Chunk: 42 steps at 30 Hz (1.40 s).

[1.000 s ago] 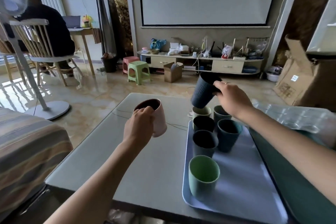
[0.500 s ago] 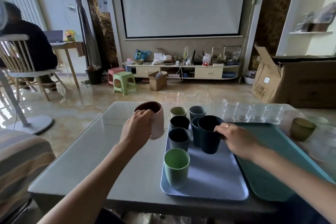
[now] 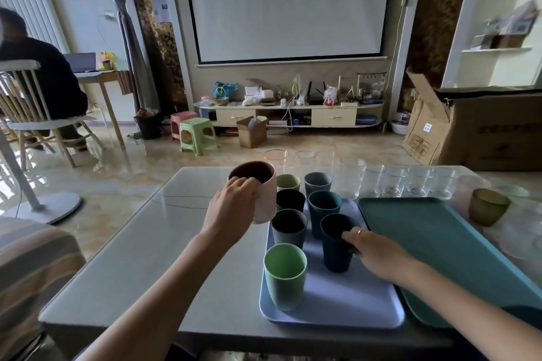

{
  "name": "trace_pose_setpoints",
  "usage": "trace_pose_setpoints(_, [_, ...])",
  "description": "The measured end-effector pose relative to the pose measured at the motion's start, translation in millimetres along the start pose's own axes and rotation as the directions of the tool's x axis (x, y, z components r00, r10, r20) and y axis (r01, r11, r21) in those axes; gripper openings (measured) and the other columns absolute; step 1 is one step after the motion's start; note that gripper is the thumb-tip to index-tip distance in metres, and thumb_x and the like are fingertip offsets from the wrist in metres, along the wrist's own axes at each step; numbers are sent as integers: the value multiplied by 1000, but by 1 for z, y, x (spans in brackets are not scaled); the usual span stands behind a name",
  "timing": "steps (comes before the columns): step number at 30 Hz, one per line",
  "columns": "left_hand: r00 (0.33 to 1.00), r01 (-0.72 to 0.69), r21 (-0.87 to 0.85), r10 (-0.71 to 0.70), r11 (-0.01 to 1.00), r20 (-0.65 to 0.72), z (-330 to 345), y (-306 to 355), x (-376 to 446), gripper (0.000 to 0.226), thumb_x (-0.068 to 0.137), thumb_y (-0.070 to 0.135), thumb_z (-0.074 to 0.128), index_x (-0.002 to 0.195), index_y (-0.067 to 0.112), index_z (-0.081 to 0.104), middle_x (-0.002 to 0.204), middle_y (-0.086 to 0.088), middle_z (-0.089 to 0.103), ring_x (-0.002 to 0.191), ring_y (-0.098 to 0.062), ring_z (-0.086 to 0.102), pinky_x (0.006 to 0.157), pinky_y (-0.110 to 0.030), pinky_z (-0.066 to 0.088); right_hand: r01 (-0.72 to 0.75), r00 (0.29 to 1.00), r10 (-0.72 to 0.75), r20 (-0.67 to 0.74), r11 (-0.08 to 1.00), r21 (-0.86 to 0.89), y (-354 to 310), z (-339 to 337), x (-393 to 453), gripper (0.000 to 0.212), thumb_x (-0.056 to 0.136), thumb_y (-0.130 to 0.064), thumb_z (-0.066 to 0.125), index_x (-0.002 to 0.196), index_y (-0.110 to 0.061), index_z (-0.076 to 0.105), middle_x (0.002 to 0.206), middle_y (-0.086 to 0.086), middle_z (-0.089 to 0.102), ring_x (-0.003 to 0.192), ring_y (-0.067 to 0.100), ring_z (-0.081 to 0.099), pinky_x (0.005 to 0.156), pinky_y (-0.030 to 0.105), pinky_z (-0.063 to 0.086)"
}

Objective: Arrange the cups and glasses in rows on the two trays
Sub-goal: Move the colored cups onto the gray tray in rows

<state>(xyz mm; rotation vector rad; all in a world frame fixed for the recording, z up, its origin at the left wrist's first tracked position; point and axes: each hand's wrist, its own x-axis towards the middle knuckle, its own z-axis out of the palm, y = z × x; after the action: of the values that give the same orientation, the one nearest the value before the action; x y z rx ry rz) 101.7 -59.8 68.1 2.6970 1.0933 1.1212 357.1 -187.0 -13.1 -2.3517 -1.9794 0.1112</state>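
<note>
Navy cup (image 3: 336, 240) now down on lavender tray (image 3: 337, 302), third in right row, right hand (image 3: 378, 253) still wrapped round it; pink cup (image 3: 258, 190) still gripped aloft by left hand (image 3: 231, 208), awaiting placement

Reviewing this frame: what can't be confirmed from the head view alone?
- Whether the pink cup is lifted or resting on the table: the left hand covers its base.
- Whether the dark blue cup has been let go: the right hand fingers hide the contact.
- How many clear glasses there are: transparent and overlapping.
- The teal tray near corner: covered by the right forearm and cut by the frame edge.
</note>
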Motion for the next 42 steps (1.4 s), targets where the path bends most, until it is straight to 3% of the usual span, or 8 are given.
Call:
trace_pose_setpoints(3, [997, -66, -28, 65, 997, -29, -2, 3, 0, 15, 89, 9, 54, 101, 8, 63, 103, -8, 68, 95, -29, 59, 72, -40, 50, -36, 997, 37, 61, 999, -16, -5, -16, -7, 63, 86, 4, 36, 139, -32, 33, 150, -10, 22, 119, 23, 50, 75, 34, 46])
trace_pose_setpoints(6, [985, -161, -45, 158, 986, -66, -3, 8, 0, 12, 86, 6, 58, 96, 7, 64, 98, -8, 69, 89, -29, 61, 69, -40, 54, -28, 992, 31, -121, 999, 30, -15, -39, -15, 75, 81, 6, 42, 141, -36, 28, 153, -7, 16, 123, 22, 48, 80, 37, 51])
trace_pose_setpoints(12, [954, -298, -130, 291, 946, -68, -3, 30, -5, 13, 86, 12, 58, 96, 11, 66, 94, -5, 69, 87, -23, 61, 72, -38, 54, 178, 959, -4, -282, 784, 595, -49, -65, -12, 99, 75, -22, 78, 148, -31, 12, 146, -7, 23, 134, 10, 29, 113, 35, 32])
trace_pose_setpoints(19, [907, -410, -259, 420, 875, -20, 4, 54, -22, 29, 89, 27, 48, 108, 16, 66, 101, -1, 69, 96, -13, 57, 83, -24, 46, 262, 939, 83, -335, 459, 849, -60, -56, -22, 92, 61, 1, 85, 128, -34, 33, 119, -2, 53, 104, 10, 56, 77, 23, 56])
trace_pose_setpoints(26, [969, -176, -276, 216, 945, 122, 1, 43, -34, 48, 90, 47, 37, 132, 25, 40, 136, 3, 46, 123, -16, 42, 101, -31, 38, 209, 947, 136, -292, 430, 878, -33, -22, -70, 94, 55, 1, 88, 127, -36, 39, 119, -17, 55, 108, -5, 55, 84, 23, 52])
trace_pose_setpoints(32, [911, 109, 111, -144, 988, 386, 21, 20, -45, 36, 88, 33, 48, 121, 23, 38, 100, -8, 62, 86, -32, 60, 66, -35, 46, 116, 982, 75, -171, 471, 874, -24, 28, -85, 91, 57, 3, 86, 120, -41, 37, 124, -11, 52, 112, 4, 56, 86, 24, 52])
trace_pose_setpoints(36, [887, 127, 151, -180, 980, 425, 28, 11, -49, 31, 87, 35, 46, 116, 25, 43, 95, -7, 65, 85, -33, 61, 64, -32, 44, 60, 989, 88, -116, 478, 876, -21, 45, -74, 96, 42, -25, 94, 120, -36, 38, 125, -2, 51, 107, -1, 58, 78, 20, 52])
trace_pose_setpoints(42, [877, 114, 153, -172, 982, 449, 35, 10, -48, 30, 86, 27, 46, 116, 28, 46, 100, -6, 64, 88, -31, 60, 64, -30, 40, 30, 996, 62, -69, 483, 875, -15, 57, -66, 87, 63, 3, 84, 127, -28, 33, 130, -5, 47, 101, -21, 51, 77, 10, 48])
